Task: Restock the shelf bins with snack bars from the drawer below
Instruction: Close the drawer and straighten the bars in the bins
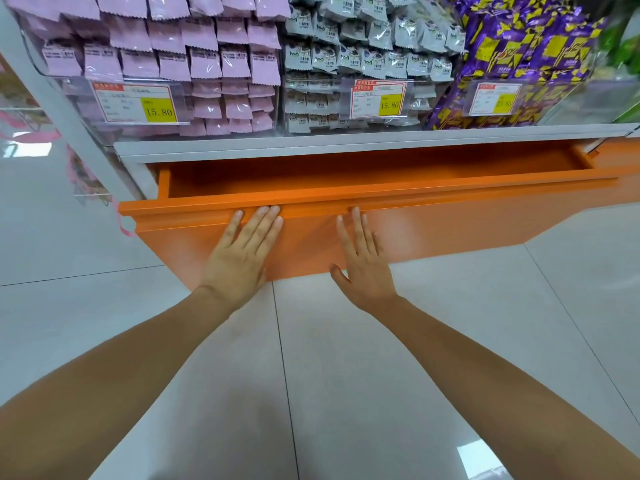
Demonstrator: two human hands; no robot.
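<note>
Snack bars (232,64) fill the shelf bins (74,86) across top of frame; none visible in the open strip of the drawer (346,174), centre. Left hand (239,251) and right hand (363,268) lie flat on its front, grip apart, holding nothing. Probably closing it; next move needs an even two-handed push.

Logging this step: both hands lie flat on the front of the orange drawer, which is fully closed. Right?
No: the head view shows the orange drawer pulled partly open, its inside visible behind the front panel. The left hand and right hand do lie flat on its front.
</note>
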